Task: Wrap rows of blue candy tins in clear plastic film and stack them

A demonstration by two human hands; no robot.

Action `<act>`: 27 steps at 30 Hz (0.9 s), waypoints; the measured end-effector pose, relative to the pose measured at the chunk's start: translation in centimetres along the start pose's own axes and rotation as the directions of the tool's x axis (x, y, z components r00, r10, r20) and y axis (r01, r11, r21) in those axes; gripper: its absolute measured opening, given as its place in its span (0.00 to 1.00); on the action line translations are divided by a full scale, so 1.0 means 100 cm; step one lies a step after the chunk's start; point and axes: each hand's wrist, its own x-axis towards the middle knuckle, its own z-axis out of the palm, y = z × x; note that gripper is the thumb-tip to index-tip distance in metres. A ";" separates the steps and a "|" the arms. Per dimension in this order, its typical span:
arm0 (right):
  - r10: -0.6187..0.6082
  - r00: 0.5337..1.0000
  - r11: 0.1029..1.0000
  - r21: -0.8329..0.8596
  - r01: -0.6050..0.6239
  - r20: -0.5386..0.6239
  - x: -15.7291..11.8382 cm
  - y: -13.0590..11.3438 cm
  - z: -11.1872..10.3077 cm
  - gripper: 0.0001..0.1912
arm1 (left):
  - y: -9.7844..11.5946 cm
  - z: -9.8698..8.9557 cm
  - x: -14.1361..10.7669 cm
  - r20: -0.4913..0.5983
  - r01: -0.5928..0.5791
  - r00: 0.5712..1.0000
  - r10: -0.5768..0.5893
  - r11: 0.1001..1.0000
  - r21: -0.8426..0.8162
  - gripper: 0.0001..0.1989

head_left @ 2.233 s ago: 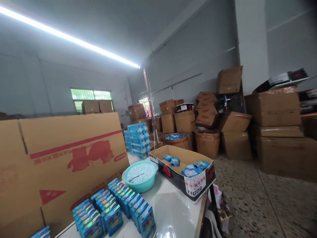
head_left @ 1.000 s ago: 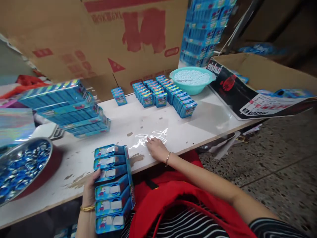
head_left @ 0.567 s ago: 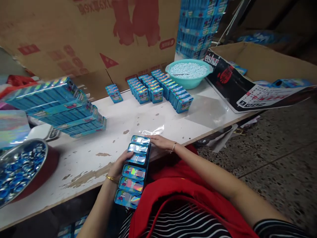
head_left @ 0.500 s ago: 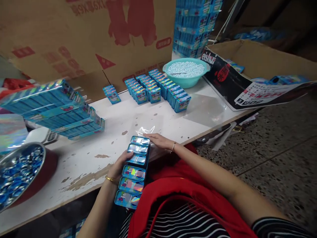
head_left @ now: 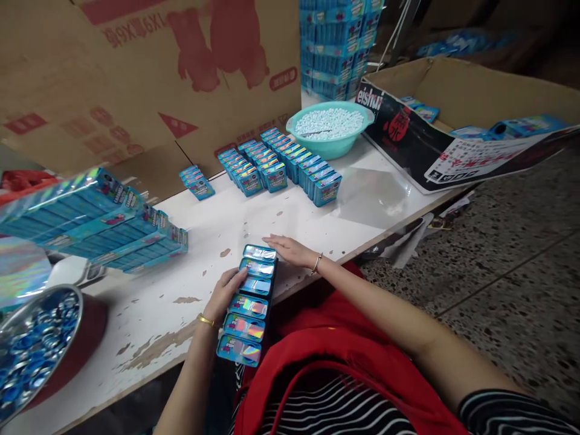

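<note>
A row of several small blue candy packs point(head_left: 247, 307) with shiny tops juts over the table's front edge toward my body. Its left side is gripped by my left hand point(head_left: 225, 294), closed with the thumb on top of the packs. At the far end of the row, my right hand point(head_left: 293, 250) lies low over the tabletop, fingers stretched out and together, palm partly hidden. Whether its fingers touch the end pack I cannot tell. Faint clear film seems to lie on the table just beyond the fingertips.
Grouped blue packs point(head_left: 290, 163) stand along the big cardboard box point(head_left: 136, 78). A turquoise basin point(head_left: 333, 145) holds white pellets. To the right is an open black carton point(head_left: 399, 136). On the left are wrapped pack stacks point(head_left: 122, 223) and a red bowl point(head_left: 88, 338) of blue-silver pieces.
The view has shifted slightly. My left hand still grips the row, which now sits a little further from the bottom of the view. My right hand stays flat by its far end.
</note>
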 end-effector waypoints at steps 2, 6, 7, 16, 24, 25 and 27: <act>0.006 1.000 0.992 -0.129 -0.007 -0.013 -0.003 -0.004 0.002 0.22 | -0.007 -0.012 0.006 -0.147 -0.117 0.977 0.155 0.964 0.240 0.25; -0.025 0.995 0.930 -0.368 -0.013 -0.097 -0.016 -0.012 0.007 0.22 | -0.008 -0.028 0.024 -0.040 -0.407 0.863 0.504 0.740 0.535 0.23; -0.057 0.988 0.901 -0.434 -0.009 -0.141 -0.021 -0.014 0.008 0.22 | -0.005 -0.028 0.030 0.037 -0.452 0.835 0.549 0.645 0.616 0.24; -0.220 0.905 0.633 -0.759 -0.151 -0.364 -0.029 -0.032 0.015 0.07 | 0.021 -0.013 0.075 0.257 -0.473 0.725 0.639 0.191 0.860 0.08; -0.276 0.870 0.711 -0.695 -0.101 -0.409 -0.030 -0.051 0.015 0.08 | 0.019 -0.017 0.070 0.050 -0.524 0.708 0.704 0.477 0.706 0.09; -0.253 0.872 0.748 -0.656 -0.097 -0.418 -0.030 -0.054 0.014 0.07 | 0.020 -0.017 0.071 0.022 -0.511 0.762 0.648 0.579 0.635 0.10; -0.187 0.886 0.800 -0.589 -0.114 -0.425 -0.030 -0.062 0.012 0.06 | 0.024 -0.018 0.072 0.009 -0.446 0.854 0.520 0.725 0.525 0.12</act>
